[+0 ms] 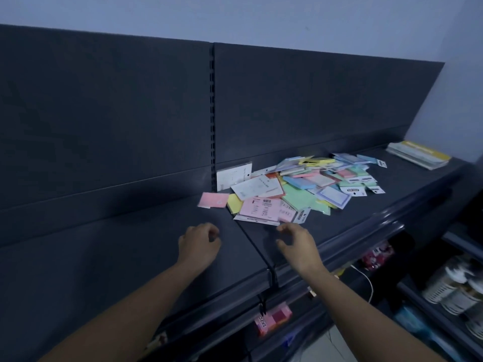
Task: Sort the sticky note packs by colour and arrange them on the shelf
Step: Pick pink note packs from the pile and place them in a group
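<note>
A loose heap of sticky note packs (pixel 308 184) in pink, green, blue, yellow and white lies on the dark shelf (pixel 130 257), right of the upright post. One pink pack (pixel 213 200) lies apart at the heap's left edge. A larger pink pack (pixel 258 209) lies at the front of the heap. My left hand (pixel 200 242) hovers over the shelf just in front of the single pink pack, fingers loosely curled, holding nothing. My right hand (pixel 296 242) hovers just below the heap's front edge, fingers spread and bent, empty.
A flat stack of yellow-and-white packets (pixel 419 154) lies at the shelf's far right end. Dark back panels rise behind the shelf. Lower shelves at the right hold assorted goods (pixel 454 288), a pink box (pixel 273 318) and a white cable (pixel 366 278).
</note>
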Available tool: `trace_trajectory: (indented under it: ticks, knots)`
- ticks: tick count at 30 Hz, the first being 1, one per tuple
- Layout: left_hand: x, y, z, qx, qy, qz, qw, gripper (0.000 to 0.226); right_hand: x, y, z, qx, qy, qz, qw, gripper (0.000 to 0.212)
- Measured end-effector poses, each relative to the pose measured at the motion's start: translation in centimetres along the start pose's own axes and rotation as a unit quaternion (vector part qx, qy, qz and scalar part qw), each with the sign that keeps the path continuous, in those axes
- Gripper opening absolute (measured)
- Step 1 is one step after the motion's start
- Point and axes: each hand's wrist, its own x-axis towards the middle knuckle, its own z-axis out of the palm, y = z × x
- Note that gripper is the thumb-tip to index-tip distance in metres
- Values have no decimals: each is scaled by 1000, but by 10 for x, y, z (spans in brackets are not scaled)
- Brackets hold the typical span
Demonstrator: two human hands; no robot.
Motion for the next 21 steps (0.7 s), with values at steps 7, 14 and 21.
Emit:
trace_trajectory:
  ticks: [7,14,21]
  knots:
    - [56,-9,3,19,-24,-44,999,27,43,10,14,-164,-11,-63,984,47]
    - [106,-10,11,35,-32,-77,996,37,82,17,23,-248,-15,-109,963,47]
    - [134,-6,21,108,-12,-153,982,64,101,24,20,-241,-5,-150,959,33]
